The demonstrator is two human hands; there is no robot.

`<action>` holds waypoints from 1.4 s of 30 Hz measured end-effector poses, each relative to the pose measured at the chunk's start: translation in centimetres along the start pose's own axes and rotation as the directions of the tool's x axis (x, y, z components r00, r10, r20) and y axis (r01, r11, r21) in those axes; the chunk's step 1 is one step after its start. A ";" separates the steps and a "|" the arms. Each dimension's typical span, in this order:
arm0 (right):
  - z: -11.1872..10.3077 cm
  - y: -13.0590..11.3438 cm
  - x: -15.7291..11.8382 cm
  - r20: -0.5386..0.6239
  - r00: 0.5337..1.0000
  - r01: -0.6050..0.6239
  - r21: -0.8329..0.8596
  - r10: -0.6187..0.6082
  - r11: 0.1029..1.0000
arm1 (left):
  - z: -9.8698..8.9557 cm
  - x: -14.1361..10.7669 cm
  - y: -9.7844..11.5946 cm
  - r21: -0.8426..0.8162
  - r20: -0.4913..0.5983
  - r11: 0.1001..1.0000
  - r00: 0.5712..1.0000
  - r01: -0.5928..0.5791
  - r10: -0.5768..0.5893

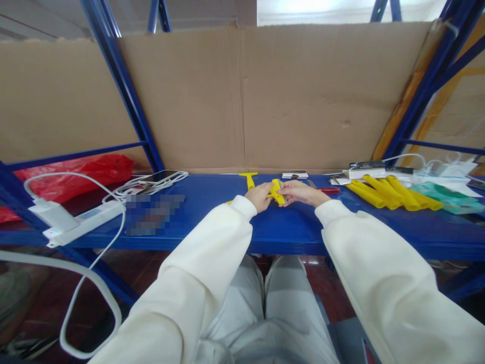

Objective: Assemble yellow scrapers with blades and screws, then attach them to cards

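Over the blue shelf top, both hands meet at a small yellow plastic piece point(278, 192). My left hand point(259, 197) is closed on its left side, the fingers partly hidden. From the right, my right hand point(299, 193) pinches the same piece between thumb and fingers. Just behind my left hand lies a yellow T-shaped plastic part point(248, 180), its lower end covered by the hand. A bit of another yellow thing shows beside my left wrist. A red-handled tool point(329, 190) rests to the right of my right hand, partly hidden by it.
Several yellow tubes point(394, 193) lie on the right, near a green plastic packet point(447, 197) and small boxes point(367, 170). A white power strip point(85, 222) with looping cables and a red bag point(81, 177) are at left. Cardboard point(303, 101) closes off the back.
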State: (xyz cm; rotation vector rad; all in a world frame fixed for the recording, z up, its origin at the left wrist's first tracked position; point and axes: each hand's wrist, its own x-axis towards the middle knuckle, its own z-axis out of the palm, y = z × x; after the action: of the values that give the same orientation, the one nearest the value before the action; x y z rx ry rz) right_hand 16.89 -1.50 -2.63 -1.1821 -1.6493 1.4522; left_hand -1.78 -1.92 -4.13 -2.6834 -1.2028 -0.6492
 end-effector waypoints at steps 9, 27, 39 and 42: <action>0.0 0.2 0.1 0.021 1.000 0.015 0.005 -0.016 1.000 | -1.3 -0.4 1.4 0.086 0.116 0.991 0.987 0.099 -0.109; 0.0 -0.6 -0.4 0.033 0.997 0.062 0.036 -0.063 0.997 | -2.2 -0.3 1.7 0.195 0.099 0.973 0.984 0.126 -0.147; -7.7 1.9 0.6 -0.639 0.686 -0.346 -0.706 -0.347 0.617 | -3.1 -0.1 1.0 -0.057 -0.153 0.989 0.977 0.138 -0.145; -7.8 2.1 0.8 -0.649 0.708 -0.449 -0.719 -0.280 0.531 | -3.0 0.7 1.4 -0.223 -0.244 0.969 0.957 0.104 -0.159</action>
State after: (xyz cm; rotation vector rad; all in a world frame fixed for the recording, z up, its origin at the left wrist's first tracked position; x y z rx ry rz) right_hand 23.96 2.39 -3.28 -2.0494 -1.6833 -0.0533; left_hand -1.36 -3.25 -1.03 -2.5814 -1.3132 -1.1691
